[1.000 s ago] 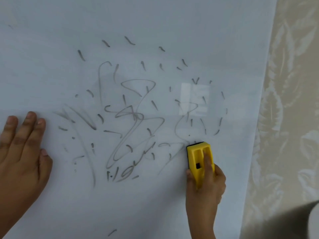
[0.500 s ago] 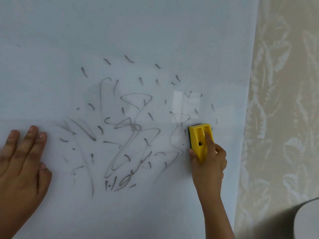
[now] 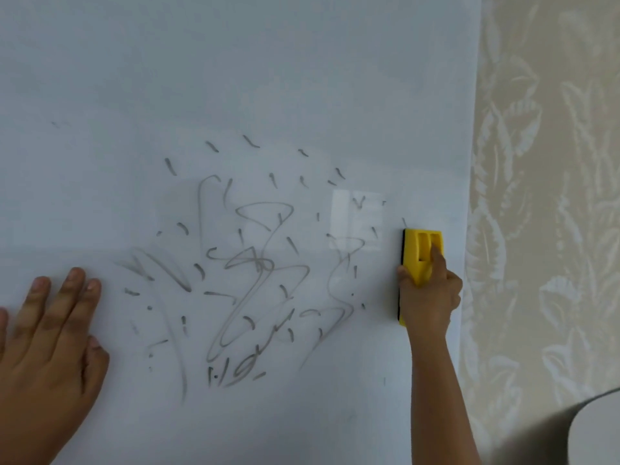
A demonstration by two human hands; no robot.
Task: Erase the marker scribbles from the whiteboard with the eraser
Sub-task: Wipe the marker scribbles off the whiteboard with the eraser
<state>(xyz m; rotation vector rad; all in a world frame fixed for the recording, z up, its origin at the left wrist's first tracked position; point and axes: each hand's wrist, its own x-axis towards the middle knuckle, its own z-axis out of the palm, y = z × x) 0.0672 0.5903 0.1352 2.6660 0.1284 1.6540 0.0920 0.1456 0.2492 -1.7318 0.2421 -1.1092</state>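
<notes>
Right hand (image 3: 427, 293) grips yellow eraser (image 3: 423, 255) flat on whiteboard (image 3: 235, 78), now further right + higher vs 1 s ago, just beside board's right edge, past most scribbles (image 3: 255, 273). Marks near it look thinner. Left hand (image 3: 47, 340) stays open, pressed flat at lower left.

Upper half of the whiteboard (image 3: 235, 62): bare, open for a pass across the full width. Lower left of frame: left hand (image 3: 50, 337) flat on the board, blocking that corner. Right hand (image 3: 427, 297), with the eraser (image 3: 421, 256) in its grip, sits close to the board's right edge; little room before the patterned wallpaper (image 3: 543, 196). Between the hands lie only flat scribbles (image 3: 255, 266). Lower right corner: a rounded grey-white object (image 3: 593, 427).
</notes>
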